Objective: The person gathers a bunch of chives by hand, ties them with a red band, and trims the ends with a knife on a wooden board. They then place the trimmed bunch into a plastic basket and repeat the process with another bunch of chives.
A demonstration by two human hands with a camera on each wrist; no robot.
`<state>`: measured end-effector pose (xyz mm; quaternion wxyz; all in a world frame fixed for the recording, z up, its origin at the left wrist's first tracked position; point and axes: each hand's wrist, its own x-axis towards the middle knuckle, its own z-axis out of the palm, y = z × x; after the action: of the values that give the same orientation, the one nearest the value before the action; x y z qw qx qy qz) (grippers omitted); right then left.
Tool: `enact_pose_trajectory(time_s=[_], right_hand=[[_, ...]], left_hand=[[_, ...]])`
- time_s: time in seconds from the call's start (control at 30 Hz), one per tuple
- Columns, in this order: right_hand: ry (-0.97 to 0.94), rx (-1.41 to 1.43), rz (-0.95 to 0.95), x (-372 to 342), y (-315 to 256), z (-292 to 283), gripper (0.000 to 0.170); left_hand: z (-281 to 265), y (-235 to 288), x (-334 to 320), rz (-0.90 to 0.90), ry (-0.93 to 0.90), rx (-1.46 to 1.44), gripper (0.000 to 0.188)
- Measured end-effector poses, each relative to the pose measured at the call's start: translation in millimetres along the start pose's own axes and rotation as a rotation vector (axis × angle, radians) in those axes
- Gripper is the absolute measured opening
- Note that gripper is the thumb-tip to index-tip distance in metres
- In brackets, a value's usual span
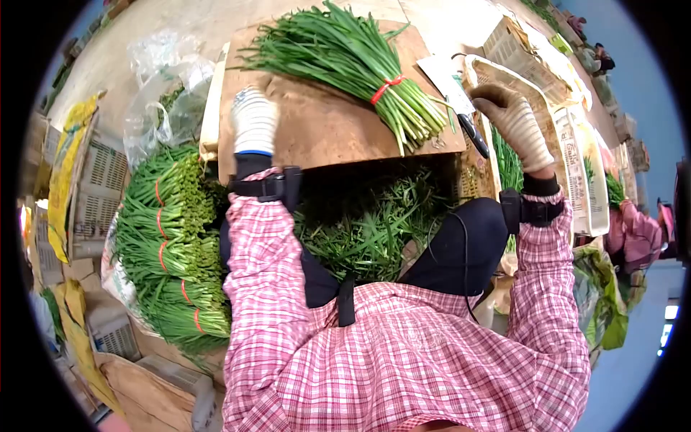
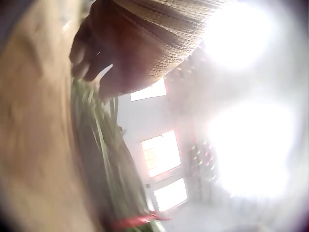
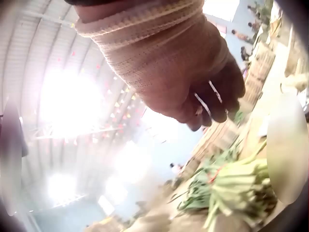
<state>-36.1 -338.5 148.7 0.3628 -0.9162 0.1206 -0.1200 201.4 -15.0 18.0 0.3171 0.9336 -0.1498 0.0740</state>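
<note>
A bunch of garlic chives (image 1: pixel 345 61), tied with a red band (image 1: pixel 387 89), lies on the wooden board (image 1: pixel 302 129) with its cut stems toward the right front. My gloved left hand (image 1: pixel 255 119) is over the board's left side, just below the leaf tips. Its fingers bend loosely in the left wrist view, close to the leaves. At the board's right, my gloved right hand (image 1: pixel 515 122) hangs above a crate, holding nothing, fingers loosely bent in the right wrist view. Between it and the bunch is a knife (image 1: pixel 445 83) with a black handle.
Several banded bunches (image 1: pixel 169 252) are stacked at my left, below a clear plastic bag (image 1: pixel 165 101). Loose green trimmings (image 1: pixel 367 230) lie beneath the board, between my knees. A long pale crate (image 1: pixel 579 173) stands on the right, with more greens beside it.
</note>
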Motion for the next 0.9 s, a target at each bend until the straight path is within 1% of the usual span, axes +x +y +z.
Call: enact_pose_trajectory(time_s=[0.03, 0.1, 0.17, 0.2, 0.23, 0.3, 0.33, 0.37, 0.4, 0.43, 0.5, 0.53, 0.57, 0.63, 0.67, 0.7, 0.77, 0.8, 0.83, 0.9], right_hand=[[0.06, -0.07, 0.056, 8, 29, -5, 0.018], [0.028, -0.22, 0.059, 17, 62, -4, 0.022], [-0.009, -0.419, 0.034, 26, 79, 8, 0.027], [-0.015, -0.457, 0.024, 33, 95, 16, 0.028], [-0.03, -0.492, 0.015, 38, 103, 23, 0.029], [-0.114, -0.618, 0.055, 44, 115, 30, 0.033], [-0.152, -0.629, 0.136, 43, 120, 33, 0.037], [-0.228, -0.653, 0.112, 43, 129, 34, 0.037], [-0.2, -0.631, 0.085, 41, 138, 38, 0.038], [-0.176, -0.605, 0.059, 38, 146, 44, 0.04], [-0.056, -0.44, 0.003, 30, 154, 51, 0.046], [-0.058, -0.423, 0.005, 26, 153, 52, 0.052], [-0.049, -0.411, 0.009, 25, 151, 50, 0.052], [0.083, -0.299, -0.017, 21, 134, 42, 0.049], [0.004, -0.243, 0.1, 18, 121, 28, 0.056], [0.081, -0.236, 0.04, 17, 122, 27, 0.055], [0.202, -0.269, 0.016, 7, 119, 22, 0.055], [0.242, -0.203, 0.005, 2, 114, 20, 0.053], [0.222, -0.179, -0.003, -6, 102, 15, 0.049], [0.216, -0.063, -0.045, -19, 95, 22, 0.048]], left_hand=[[-45, 37, -2, -0.155, -0.26, 0.267, 0.056], [-37, 55, -3, 0.195, -0.027, 0.644, 0.07], [-13, 83, 0, 0.634, 0.017, 0.654, 0.092], [-7, 109, -6, 0.81, -0.065, 0.627, 0.113], [7, 126, -9, 1.021, -0.025, 0.658, 0.122], [21, 157, -10, 1.163, -0.317, 0.624, 0.128], [27, 168, -9, 1.203, -0.373, 0.663, 0.128], [32, 177, -5, 1.239, -0.431, 0.701, 0.129], [38, 181, 1, 1.252, -0.505, 0.685, 0.131], [41, 183, 7, 1.36, -0.453, 0.634, 0.13], [49, 192, 11, 1.307, -0.623, 0.682, 0.124], [50, 192, 14, 1.416, -0.513, 0.599, 0.105], [50, 194, 14, 1.424, -0.518, 0.61, 0.105], [46, 198, 12, 1.321, -0.443, 0.592, 0.088], [40, 199, 13, 1.3, -0.412, 0.593, 0.078], [33, 201, 13, 1.22, -0.436, 0.618, 0.075], [16, 206, 12, 1.056, -0.461, 0.714, 0.071], [11, 210, 11, 0.97, -0.495, 0.834, 0.074], [11, 209, 11, 0.964, -0.5, 0.846, 0.074], [19, 200, 9, 0.677, -0.646, 0.936, 0.08]])
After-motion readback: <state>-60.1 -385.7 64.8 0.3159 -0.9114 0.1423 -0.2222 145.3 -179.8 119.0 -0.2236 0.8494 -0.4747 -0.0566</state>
